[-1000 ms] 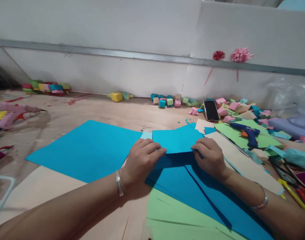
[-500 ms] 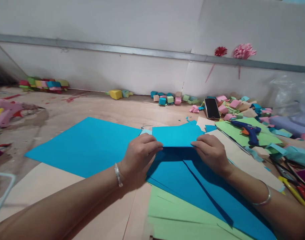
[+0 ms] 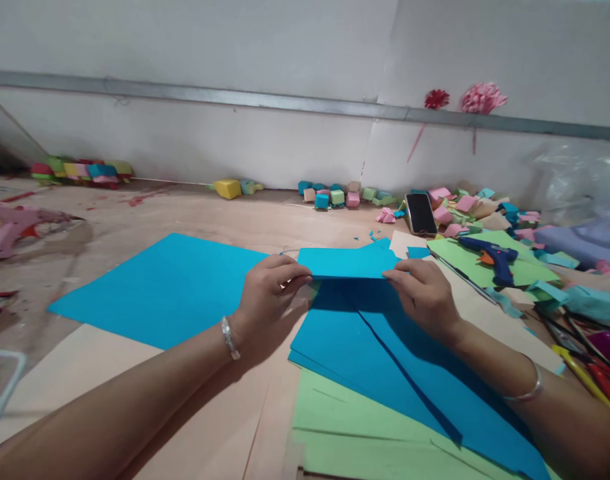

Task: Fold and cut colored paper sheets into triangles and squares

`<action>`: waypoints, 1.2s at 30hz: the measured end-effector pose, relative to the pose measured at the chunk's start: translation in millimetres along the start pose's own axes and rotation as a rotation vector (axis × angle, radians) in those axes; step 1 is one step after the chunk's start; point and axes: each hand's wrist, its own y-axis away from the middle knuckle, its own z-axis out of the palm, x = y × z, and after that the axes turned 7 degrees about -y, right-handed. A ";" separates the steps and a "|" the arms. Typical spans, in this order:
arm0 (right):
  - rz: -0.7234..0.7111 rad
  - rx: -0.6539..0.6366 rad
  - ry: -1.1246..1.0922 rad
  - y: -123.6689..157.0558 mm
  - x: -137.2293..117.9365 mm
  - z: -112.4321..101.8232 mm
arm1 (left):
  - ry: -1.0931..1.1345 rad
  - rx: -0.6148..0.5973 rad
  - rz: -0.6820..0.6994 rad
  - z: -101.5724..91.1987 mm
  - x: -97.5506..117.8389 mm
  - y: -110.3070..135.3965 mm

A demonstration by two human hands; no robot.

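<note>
Between my two hands stretches a piece of blue paper (image 3: 347,264), its near edge straight like a fold. My left hand (image 3: 273,287) pinches its left end, and my right hand (image 3: 425,293) pinches its right end. The piece is held a little above larger blue sheets (image 3: 345,333), on which a dark shadow falls. A narrow dark slit or strip runs slantwise across those sheets. To the left of my left hand lies another large blue sheet (image 3: 159,293). Green sheets (image 3: 355,427) show under the blue ones.
Peach paper (image 3: 195,400) covers the front left. On the right are a blue glue gun (image 3: 492,257), a phone (image 3: 421,214), folded paper pieces (image 3: 467,203) and yellow-handled pliers (image 3: 582,377). A pink glue gun (image 3: 7,227) lies far left. Paper flowers (image 3: 483,99) hang at the wall rail.
Both hands have risen slightly with the blue paper, and the left hand has shifted a little left along it. The view has moved slightly.
</note>
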 end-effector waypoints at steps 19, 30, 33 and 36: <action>0.138 0.008 0.040 2.4 16.8 -4.3 | -0.055 0.001 -0.019 1.0 -9.1 -0.4; 0.067 0.073 0.057 2.8 21.9 -2.9 | -0.074 -0.003 -0.036 1.9 -14.2 0.6; 0.068 0.096 0.043 2.5 23.8 -3.0 | -0.068 -0.001 -0.046 3.2 -14.2 1.2; 0.066 0.079 0.040 1.7 24.8 -5.0 | -0.066 0.003 -0.037 4.0 -12.9 1.0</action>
